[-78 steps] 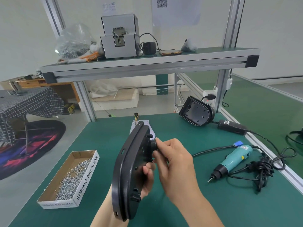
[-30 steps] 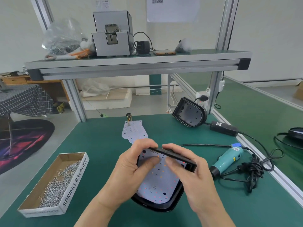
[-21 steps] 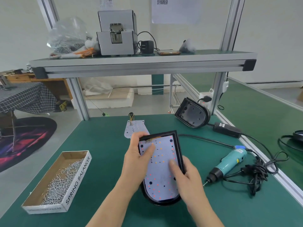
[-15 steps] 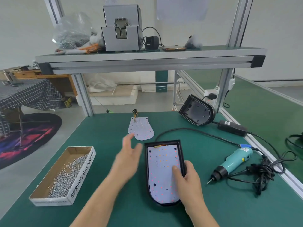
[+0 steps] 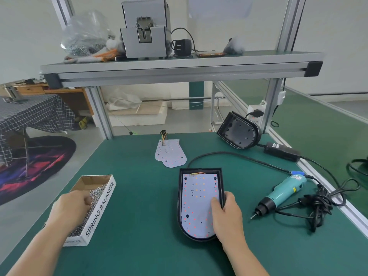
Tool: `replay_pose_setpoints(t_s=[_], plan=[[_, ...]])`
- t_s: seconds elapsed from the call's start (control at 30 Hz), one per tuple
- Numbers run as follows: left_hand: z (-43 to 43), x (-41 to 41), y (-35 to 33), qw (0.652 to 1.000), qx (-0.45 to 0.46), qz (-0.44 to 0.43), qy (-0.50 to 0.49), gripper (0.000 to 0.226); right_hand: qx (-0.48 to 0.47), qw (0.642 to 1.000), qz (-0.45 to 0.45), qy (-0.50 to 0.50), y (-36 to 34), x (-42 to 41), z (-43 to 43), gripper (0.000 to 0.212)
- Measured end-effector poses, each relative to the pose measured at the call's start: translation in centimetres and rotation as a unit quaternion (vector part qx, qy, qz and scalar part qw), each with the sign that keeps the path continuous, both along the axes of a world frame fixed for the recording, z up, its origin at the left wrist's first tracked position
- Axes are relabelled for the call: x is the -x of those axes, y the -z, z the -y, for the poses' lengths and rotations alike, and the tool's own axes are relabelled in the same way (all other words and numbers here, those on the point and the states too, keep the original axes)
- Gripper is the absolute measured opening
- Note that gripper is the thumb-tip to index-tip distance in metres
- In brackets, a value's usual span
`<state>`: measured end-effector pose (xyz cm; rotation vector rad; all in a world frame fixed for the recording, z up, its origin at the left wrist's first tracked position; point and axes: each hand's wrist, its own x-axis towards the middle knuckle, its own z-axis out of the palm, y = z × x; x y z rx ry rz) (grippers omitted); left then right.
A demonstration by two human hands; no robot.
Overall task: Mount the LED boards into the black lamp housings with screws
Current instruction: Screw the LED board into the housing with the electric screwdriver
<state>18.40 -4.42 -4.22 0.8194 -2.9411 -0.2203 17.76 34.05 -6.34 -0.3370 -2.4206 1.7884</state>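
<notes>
The black lamp housing (image 5: 180,204) now lies flat on the green bench (image 5: 139,206), just right of centre in the frame, open side up. Moments ago it was held up in both hands while the board was pressed in. The LED board (image 5: 197,204) sits inside its rim, with the coloured wires bunched at the far, squared end. The right hand (image 5: 227,216) stays on it, thumb pressing on the board's right side and fingers wrapped round the housing's right rim, so board and housing are pinned together. The left hand (image 5: 69,210) has let go and swung out to the lower left of the frame. It is now down in the cardboard box (image 5: 99,208) marked SPRING BALANCER, fingers curled into the loose screws (image 5: 95,194). Whether it has one pinched yet cannot be told. This reads as seating finished and fastening about to begin, with no screw visible in the board. The teal electric screwdriver (image 5: 282,193) lies untouched at the right, its bit pointing towards the housing and its cable coiled beside it. Further back a spare LED board (image 5: 170,154) lies flat just above the housing. A second empty housing (image 5: 239,134) leans in the upper right by the frame post, so more of this work waits.
</notes>
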Motion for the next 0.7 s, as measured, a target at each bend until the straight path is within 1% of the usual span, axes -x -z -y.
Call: replay_pose_setpoints(t_s=[0.1, 0.2, 0.3, 0.37, 0.43, 0.47, 0.5, 0.53, 0.57, 0.6, 0.63, 0.67, 0.7], plan=[[0.0, -0.1, 0.0, 1.000, -0.002, -0.007, 0.005, 0.026, -0.003, 1.000, 0.000, 0.001, 0.0, -0.1, -0.1, 0.006], [0.4, -0.5, -0.1, 0.996, -0.045, -0.077, -0.004, 0.028, -0.002, 1.000, 0.001, 0.003, -0.1, -0.1, 0.0, 0.006], [0.8, -0.9, 0.0, 0.984, -0.109, -0.141, -0.030, 0.022, -0.001, 1.000, -0.001, 0.004, -0.1, -0.2, 0.1, 0.006], [0.8, -1.1, 0.2, 0.967, -0.164, -0.185, -0.064, 0.019, -0.004, 1.000, -0.002, 0.006, -0.1, -0.1, 0.0, 0.006], [0.8, -1.1, 0.5, 0.951, -0.197, -0.211, -0.107, 0.018, -0.006, 1.000, -0.001, 0.006, -0.1, -0.2, 0.0, 0.005], [0.9, -1.0, 0.7, 0.940, -0.225, -0.221, -0.128, 0.016, -0.007, 1.000, -0.001, 0.006, -0.2, -0.2, 0.0, 0.005], [1.0, -0.9, 0.8, 0.918, -0.278, -0.240, -0.151, 0.012, -0.008, 1.000, 0.000, 0.006, -0.2, -0.2, 0.0, 0.005], [1.1, -0.7, 0.7, 0.875, -0.364, -0.269, -0.171, 0.005, -0.008, 1.000, 0.002, 0.005, -0.2, -0.2, 0.0, 0.005], [1.2, -0.6, 0.2, 0.807, -0.476, -0.295, -0.185, 0.007, -0.009, 1.000, 0.003, 0.006, -0.3, -0.3, 0.0, 0.005], [0.9, -0.7, -0.6, 0.712, -0.603, -0.310, -0.180, 0.015, -0.013, 1.000, 0.003, 0.007, -0.3, -0.3, 0.0, 0.006], [0.2, -1.0, -1.4, 0.602, -0.717, -0.315, -0.158, 0.025, -0.016, 1.000, 0.004, 0.010, -0.3, -0.3, 0.0, 0.008], [-0.8, -1.3, -2.2, 0.499, -0.802, -0.303, -0.129, 0.040, -0.018, 1.000, 0.005, 0.012, -0.4, -0.4, 0.1, 0.010], [-2.2, -1.6, -3.1, 0.424, -0.859, -0.272, -0.094, 0.058, -0.020, 1.000, 0.007, 0.013, -0.5, -0.4, 0.1, 0.015]])
